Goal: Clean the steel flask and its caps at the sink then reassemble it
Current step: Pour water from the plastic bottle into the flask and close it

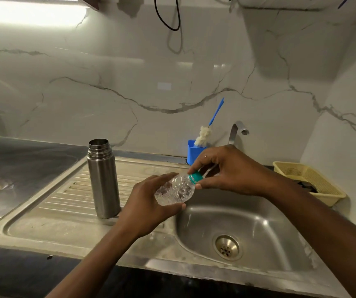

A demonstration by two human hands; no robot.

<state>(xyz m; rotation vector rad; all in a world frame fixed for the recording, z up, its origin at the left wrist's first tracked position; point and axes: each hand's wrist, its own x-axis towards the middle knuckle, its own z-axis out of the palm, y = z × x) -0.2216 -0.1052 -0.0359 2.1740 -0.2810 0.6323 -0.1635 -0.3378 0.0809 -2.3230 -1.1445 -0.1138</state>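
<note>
One flask (103, 179), one plastic bottle (176, 189), one brush (205, 134), one basket (314, 181).

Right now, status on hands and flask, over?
Left hand grips clear plastic bottle; right hand on its green cap. Steel flask upright on drainboard, uncapped, untouched. Sink basin clear.

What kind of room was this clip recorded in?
Most likely a home kitchen, at the washing-up counter. A steel sink with a ribbed drainboard and a tap sits against a marble-look wall, a bottle brush stands in a blue holder, and an open steel flask waits on the drainboard.
</note>
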